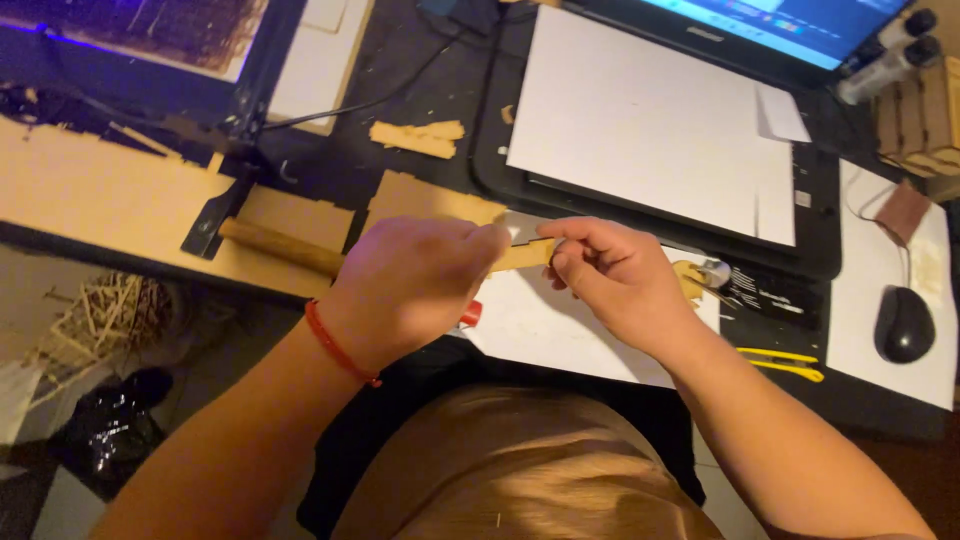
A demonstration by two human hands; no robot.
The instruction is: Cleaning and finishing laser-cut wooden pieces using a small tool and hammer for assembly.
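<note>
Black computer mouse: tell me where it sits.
The black computer mouse lies at the head view's right edge on a white sheet, right of the laptop.

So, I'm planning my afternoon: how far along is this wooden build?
Done: cut wooden pieces lie on the desk, and a slotted wooden box stands by the laptop. In hand: left hand and right hand hold a thin wooden piece between them. Left: the loose pieces remain unjoined.

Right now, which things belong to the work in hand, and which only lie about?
In hand: small wooden piece, held by left hand and right hand.
Lying about: computer mouse, white sheet on laptop, wooden scrap, yellow tweezers.
</note>
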